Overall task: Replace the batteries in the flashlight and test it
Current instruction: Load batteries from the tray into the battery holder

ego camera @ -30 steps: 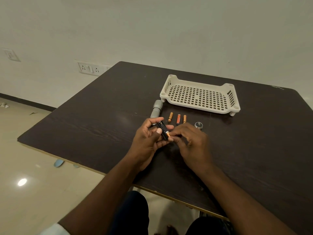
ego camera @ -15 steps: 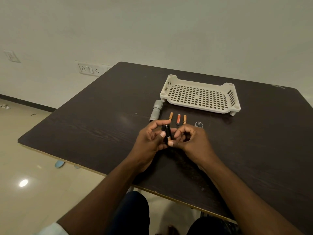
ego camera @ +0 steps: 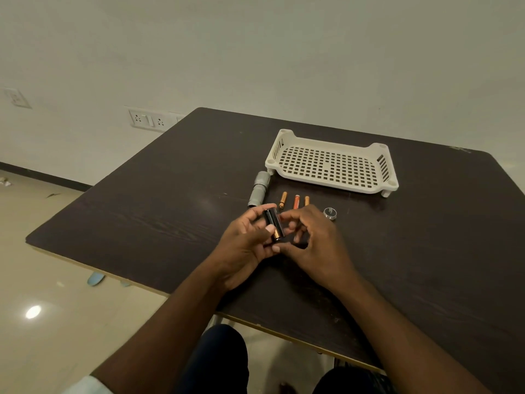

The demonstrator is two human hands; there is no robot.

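On dark table (ego camera: pixel 170 211), white tray (ego camera: pixel 329 182), tiled floor (ego camera: pixel 42 322)

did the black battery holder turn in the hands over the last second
Yes. The battery holder swung from slanted to nearly in line with the loose batteries on the table.

Wall (ego camera: pixel 255 52): plain off-white, filling the far side of the room.
Socket plate (ego camera: pixel 146 120): white, on the wall left of the table's far corner.
Second switch plate (ego camera: pixel 17 98): far left on the wall.
Skirting (ego camera: pixel 42 176): dark strip where the wall meets the floor, left.
Floor (ego camera: pixel 56 322): glossy beige tiles, with a bright round light reflection (ego camera: pixel 33 311) near left.
Table (ego camera: pixel 170 209): dark wood-grain top with a pale edge.
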